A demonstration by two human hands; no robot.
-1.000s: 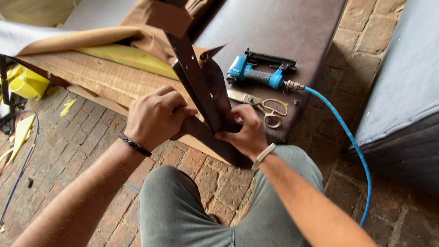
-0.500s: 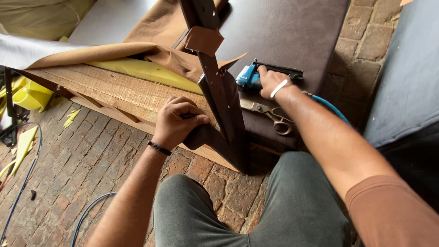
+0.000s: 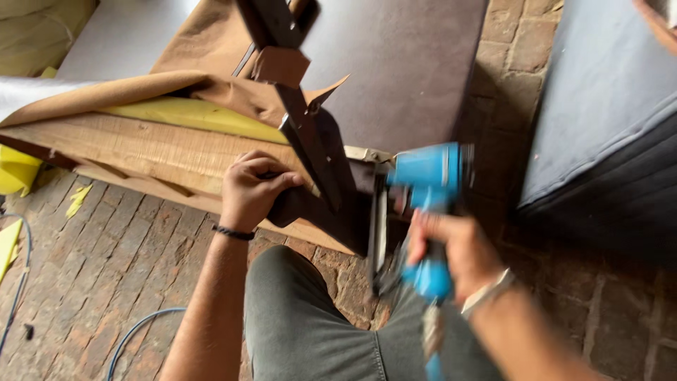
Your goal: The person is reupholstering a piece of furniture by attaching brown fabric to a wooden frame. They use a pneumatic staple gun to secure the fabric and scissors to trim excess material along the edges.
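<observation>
My left hand (image 3: 252, 188) grips the dark brown fabric strip (image 3: 310, 141) and presses it against the wooden frame (image 3: 148, 155) of an upholstered piece. My right hand (image 3: 455, 250) is closed around the handle of a blue pneumatic staple gun (image 3: 427, 187), which is blurred and held up close to the frame's corner, just right of the fabric. Tan fabric (image 3: 211, 63) and yellow foam (image 3: 190, 116) lie over the frame's far side. My knees in grey-green trousers (image 3: 310, 331) fill the lower middle.
The floor is brick (image 3: 106, 261). A blue air hose (image 3: 134, 331) curls at the lower left. Yellow foam scraps (image 3: 14, 173) lie at the left edge. A grey upholstered panel (image 3: 606, 92) stands at the right, and a dark brown panel (image 3: 402, 70) lies behind the frame.
My right hand reached to the staple gun lying on the brown panel, picked it up and brought it toward the frame corner. My left hand stayed on the fabric.
</observation>
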